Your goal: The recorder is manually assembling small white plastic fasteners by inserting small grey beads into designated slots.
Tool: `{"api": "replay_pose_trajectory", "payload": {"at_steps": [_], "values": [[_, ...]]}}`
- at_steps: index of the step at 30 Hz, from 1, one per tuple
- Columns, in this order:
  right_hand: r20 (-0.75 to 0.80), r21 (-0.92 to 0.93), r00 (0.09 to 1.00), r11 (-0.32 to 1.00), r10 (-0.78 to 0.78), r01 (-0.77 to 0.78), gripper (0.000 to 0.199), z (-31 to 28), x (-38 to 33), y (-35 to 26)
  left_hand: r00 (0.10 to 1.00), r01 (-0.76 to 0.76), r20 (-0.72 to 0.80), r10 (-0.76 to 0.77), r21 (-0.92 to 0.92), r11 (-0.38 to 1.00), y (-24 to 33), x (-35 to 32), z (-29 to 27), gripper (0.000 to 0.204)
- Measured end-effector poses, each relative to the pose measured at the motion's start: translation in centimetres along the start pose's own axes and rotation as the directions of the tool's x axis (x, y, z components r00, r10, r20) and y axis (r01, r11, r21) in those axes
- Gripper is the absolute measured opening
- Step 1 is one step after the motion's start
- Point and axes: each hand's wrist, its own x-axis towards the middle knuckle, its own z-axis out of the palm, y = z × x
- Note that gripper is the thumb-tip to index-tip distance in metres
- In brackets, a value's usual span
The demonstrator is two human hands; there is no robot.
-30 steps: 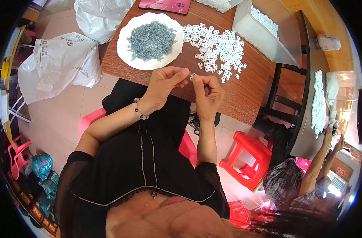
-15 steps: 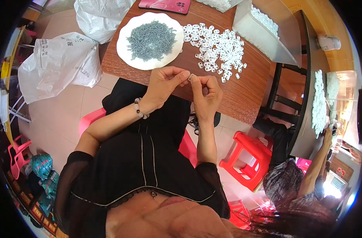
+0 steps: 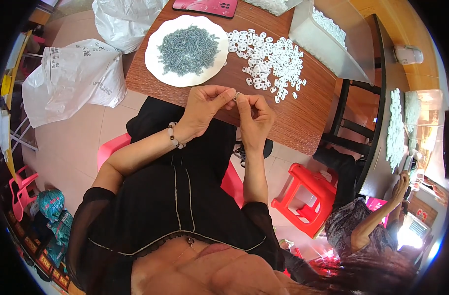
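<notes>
Over the table's near edge, my left hand (image 3: 201,109) and my right hand (image 3: 257,118) meet fingertip to fingertip, both closed in a pinch. A small white plastic piece (image 3: 236,96) shows at the right fingertips, against the left ones. Whatever the left fingertips pinch is too small to make out. Just beyond my left hand stands a white scalloped plate (image 3: 154,64), heaped with thin grey-blue screw-like pieces (image 3: 189,50). Beyond my right hand, loose white plastic pieces with holes (image 3: 273,61) are spread over the wooden table (image 3: 303,115).
A pink phone (image 3: 204,7) lies at the far edge. Far right is a bin (image 3: 315,46) of white pieces. White sacks (image 3: 74,81) stand on the floor at left. A red stool (image 3: 308,199) is at right, near a co-worker (image 3: 357,221) at another table (image 3: 377,169).
My hands stay together in almost the same place, the right wrist shifting slightly left. At the right, the co-worker's arm has drawn down and bent.
</notes>
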Motion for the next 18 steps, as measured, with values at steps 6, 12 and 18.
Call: {"api": "replay_pose_trajectory", "payload": {"at_steps": [6,12,18], "values": [[0.014,0.062,0.999,0.997,0.048,-0.049,0.017,-0.11,0.03,-0.02,0.995,0.101,0.038,-0.096,-0.164,0.981,0.59,-0.21,0.16,0.025],[0.007,0.046,1.0,0.999,-0.006,0.006,0.016,-0.24,-0.04,-0.04,0.992,0.126,0.053,-0.118,-0.2,0.972,0.92,-0.21,-0.18,0.026],[0.028,0.083,0.998,0.995,0.047,-0.049,0.016,-0.14,-0.17,-0.6,0.993,0.116,0.023,-0.113,-0.148,0.982,0.73,-0.3,-0.15,0.02]]}}
